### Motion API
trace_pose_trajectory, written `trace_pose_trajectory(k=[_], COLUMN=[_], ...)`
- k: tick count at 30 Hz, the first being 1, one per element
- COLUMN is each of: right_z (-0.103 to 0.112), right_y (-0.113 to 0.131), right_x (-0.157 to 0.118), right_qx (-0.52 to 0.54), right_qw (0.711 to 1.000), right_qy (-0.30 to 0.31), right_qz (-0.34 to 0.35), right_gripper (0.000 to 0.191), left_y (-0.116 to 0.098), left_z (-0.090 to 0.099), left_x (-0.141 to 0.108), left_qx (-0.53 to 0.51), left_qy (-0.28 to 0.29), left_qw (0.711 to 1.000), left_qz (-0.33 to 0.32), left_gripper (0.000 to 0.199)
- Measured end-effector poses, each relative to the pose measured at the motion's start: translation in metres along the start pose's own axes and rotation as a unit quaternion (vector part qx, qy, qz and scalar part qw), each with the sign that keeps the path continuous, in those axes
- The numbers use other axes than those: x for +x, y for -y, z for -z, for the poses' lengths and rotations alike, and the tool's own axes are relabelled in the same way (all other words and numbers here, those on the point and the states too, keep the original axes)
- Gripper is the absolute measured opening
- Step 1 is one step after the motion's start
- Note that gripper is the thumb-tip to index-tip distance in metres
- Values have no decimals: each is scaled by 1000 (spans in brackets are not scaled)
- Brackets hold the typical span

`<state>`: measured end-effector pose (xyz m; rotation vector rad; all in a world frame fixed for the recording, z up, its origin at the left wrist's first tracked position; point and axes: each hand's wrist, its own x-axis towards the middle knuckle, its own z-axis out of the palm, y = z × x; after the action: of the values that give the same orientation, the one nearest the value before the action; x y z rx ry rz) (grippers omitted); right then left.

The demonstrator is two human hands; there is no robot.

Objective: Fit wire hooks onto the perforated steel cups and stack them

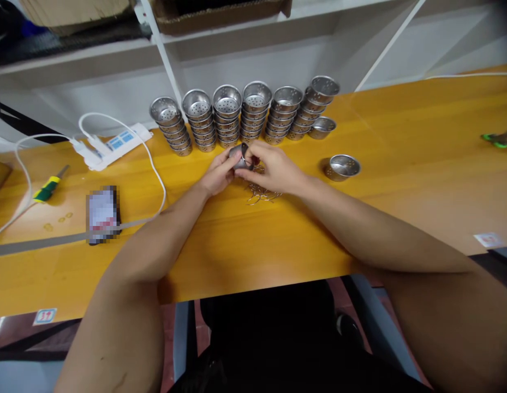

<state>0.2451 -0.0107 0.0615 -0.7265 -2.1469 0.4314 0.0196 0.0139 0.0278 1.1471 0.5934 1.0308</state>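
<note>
My left hand (219, 173) is closed around a small perforated metal cup (238, 158), held tilted just above the table. My right hand (273, 166) is at the cup's opening, its fingers pinched on a thin bent metal wire (244, 160); where the wire meets the cup is partly covered by the fingers. Under the right hand lies a loose pile of bent metal wires (262, 193). One separate perforated cup (342, 167) stands to the right of that hand.
Several stacks of perforated cups (227, 109) line the back, with a single cup (322, 127) by the rightmost. At left are a white power strip (118, 146) with cables, a screwdriver (48, 188) and a blurred-out phone-like object (102, 214). Shelving (253, 60) rises behind.
</note>
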Motion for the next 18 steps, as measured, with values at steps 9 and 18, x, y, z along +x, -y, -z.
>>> trace_pose_trajectory(k=[9,18], right_z=[21,9], right_y=[-6,-10], right_x=[-4,1], right_qx=[113,281], right_qw=[988,947], right_qy=[39,19], right_qz=[-101,-156], right_gripper=[64,94], left_y=[-9,-9], left_z=[-8,-3], left_x=[-1,0], left_qx=[-7,-10], left_qy=[-13,7], left_qw=[998,999], left_qz=[55,50], left_gripper=[56,72])
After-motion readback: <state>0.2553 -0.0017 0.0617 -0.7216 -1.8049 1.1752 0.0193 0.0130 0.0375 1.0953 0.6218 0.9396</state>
